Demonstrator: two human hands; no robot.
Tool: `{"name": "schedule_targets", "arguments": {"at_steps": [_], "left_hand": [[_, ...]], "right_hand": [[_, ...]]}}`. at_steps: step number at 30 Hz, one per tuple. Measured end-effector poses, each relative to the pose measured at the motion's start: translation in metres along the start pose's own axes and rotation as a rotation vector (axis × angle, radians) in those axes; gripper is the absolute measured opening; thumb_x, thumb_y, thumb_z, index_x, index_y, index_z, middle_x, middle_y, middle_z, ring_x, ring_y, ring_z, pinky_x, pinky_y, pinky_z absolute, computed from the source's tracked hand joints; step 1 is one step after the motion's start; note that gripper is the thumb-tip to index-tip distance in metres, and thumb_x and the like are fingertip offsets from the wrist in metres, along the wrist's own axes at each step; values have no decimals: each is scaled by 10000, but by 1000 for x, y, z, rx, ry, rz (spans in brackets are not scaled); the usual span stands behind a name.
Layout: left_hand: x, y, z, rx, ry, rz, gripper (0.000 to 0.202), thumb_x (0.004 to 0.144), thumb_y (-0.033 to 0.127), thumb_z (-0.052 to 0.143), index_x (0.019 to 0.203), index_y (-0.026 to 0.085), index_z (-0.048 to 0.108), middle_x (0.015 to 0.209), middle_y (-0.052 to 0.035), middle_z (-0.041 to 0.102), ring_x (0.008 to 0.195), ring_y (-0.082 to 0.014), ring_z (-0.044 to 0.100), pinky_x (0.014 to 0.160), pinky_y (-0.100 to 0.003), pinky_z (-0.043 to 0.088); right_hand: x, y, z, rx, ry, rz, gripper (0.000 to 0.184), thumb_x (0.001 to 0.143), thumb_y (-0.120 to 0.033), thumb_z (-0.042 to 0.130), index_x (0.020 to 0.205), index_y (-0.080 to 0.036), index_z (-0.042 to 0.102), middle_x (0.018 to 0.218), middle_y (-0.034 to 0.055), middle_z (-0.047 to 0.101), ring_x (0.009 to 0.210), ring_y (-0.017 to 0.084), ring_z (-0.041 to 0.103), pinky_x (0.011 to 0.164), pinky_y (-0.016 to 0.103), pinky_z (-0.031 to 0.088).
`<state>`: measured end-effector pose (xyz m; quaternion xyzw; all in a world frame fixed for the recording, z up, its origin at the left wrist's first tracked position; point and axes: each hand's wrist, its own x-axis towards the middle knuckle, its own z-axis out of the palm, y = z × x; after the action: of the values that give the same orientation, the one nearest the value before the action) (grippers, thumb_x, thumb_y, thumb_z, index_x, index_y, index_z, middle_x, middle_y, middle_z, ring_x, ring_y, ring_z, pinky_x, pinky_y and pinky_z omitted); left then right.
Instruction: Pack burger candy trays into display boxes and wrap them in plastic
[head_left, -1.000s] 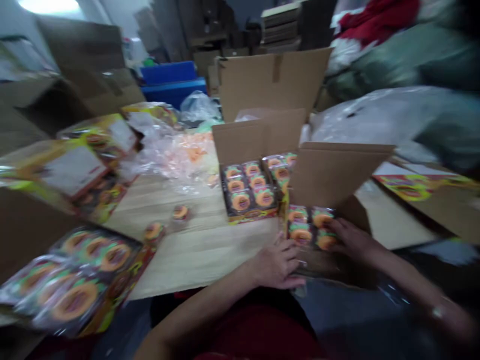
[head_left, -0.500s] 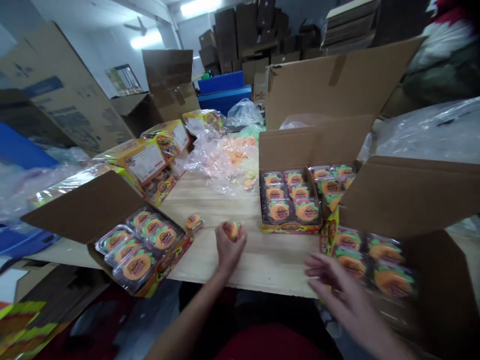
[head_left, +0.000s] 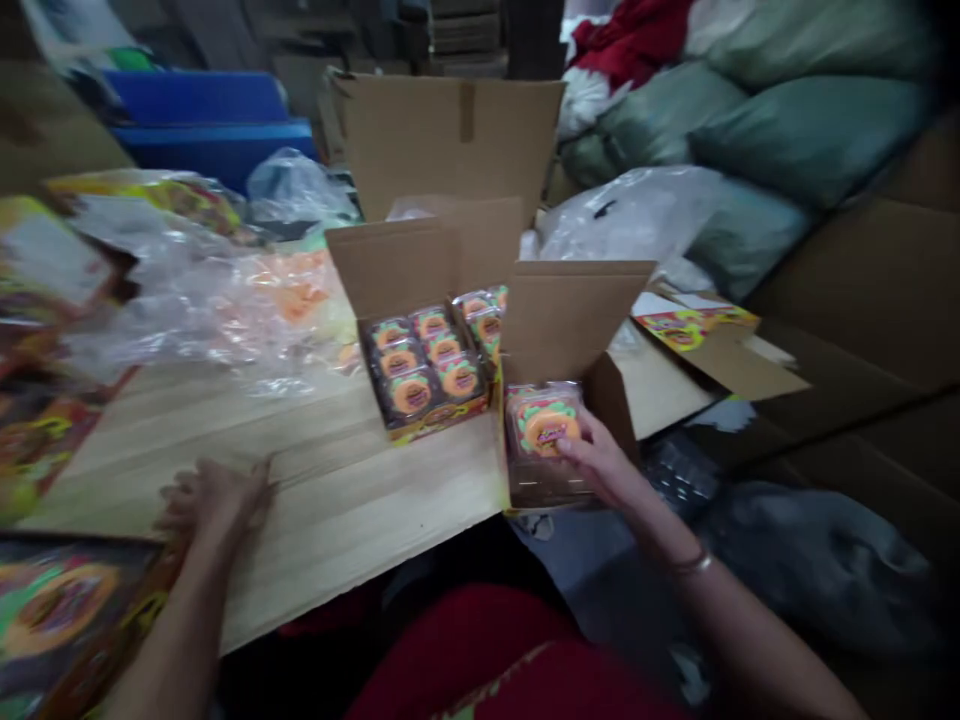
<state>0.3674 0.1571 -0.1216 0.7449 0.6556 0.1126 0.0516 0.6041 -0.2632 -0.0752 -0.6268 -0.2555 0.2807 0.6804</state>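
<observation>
My right hand [head_left: 600, 458] grips a burger in a clear plastic case [head_left: 546, 425], thumb on its top, inside the open display box [head_left: 525, 490] at the right. More cased burgers show behind it in that box. My left hand [head_left: 217, 495] rests low over the wooden tabletop [head_left: 330, 490], blurred, its fingers apart; no burger shows in it. Just left of the right-hand box stands another open display box [head_left: 442, 418], filled with cased burgers [head_left: 411, 392]. At the bottom left, a third box [head_left: 142, 610] is partly cut off, one large cased burger [head_left: 60, 610] showing.
Crumpled clear bags [head_left: 225, 310] with orange pieces lie at the back left. Behind the boxes rises a big carton flap [head_left: 457, 150]. A flat printed carton [head_left: 720, 345] lies at the right, below stuffed green sacks [head_left: 810, 120]. A blue crate [head_left: 202, 110] stands behind.
The view has swung right. My right hand has moved into the right-hand box and taken hold of a cased burger. The burger in my left hand no longer shows.
</observation>
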Motion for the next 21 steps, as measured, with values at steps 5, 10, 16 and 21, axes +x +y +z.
{"name": "schedule_targets", "arguments": {"at_steps": [5, 10, 16, 21], "left_hand": [[-69, 18, 16, -6, -10, 364, 554, 909, 496, 389, 1326, 139, 466, 1409, -198, 496, 1290, -425, 428, 960, -672, 399], [-138, 39, 27, -191, -11, 779, 561, 917, 498, 370, 1318, 136, 521, 1462, -202, 433, 1318, -378, 415, 1042, -556, 370], [-142, 44, 35, -182, -179, 532, 815, 847, 665, 397, 1379, 50, 445, 1354, -264, 509, 1261, -442, 449, 984, -575, 415], [-130, 43, 40, -290, -281, 557, 795, 748, 625, 538, 1316, 71, 486, 1227, -209, 614, 1161, -385, 537, 984, -517, 446]], "right_hand": [[-8, -43, -52, -508, -109, -45, 569, 792, -449, 689, 1277, -210, 513, 1221, 89, 632, 1058, 254, 626, 863, 357, 520], [0, -46, -32, -1168, -353, -168, 392, 821, -310, 669, 1184, -194, 573, 1104, 108, 669, 918, 256, 648, 746, 326, 480], [20, -39, 2, -1516, -697, -234, 275, 808, -215, 677, 1082, -194, 661, 1077, 114, 662, 750, 210, 638, 620, 314, 415], [32, -17, 23, -1559, -828, -160, 224, 717, -132, 701, 940, -151, 710, 891, 114, 670, 709, 202, 608, 577, 305, 391]]}}
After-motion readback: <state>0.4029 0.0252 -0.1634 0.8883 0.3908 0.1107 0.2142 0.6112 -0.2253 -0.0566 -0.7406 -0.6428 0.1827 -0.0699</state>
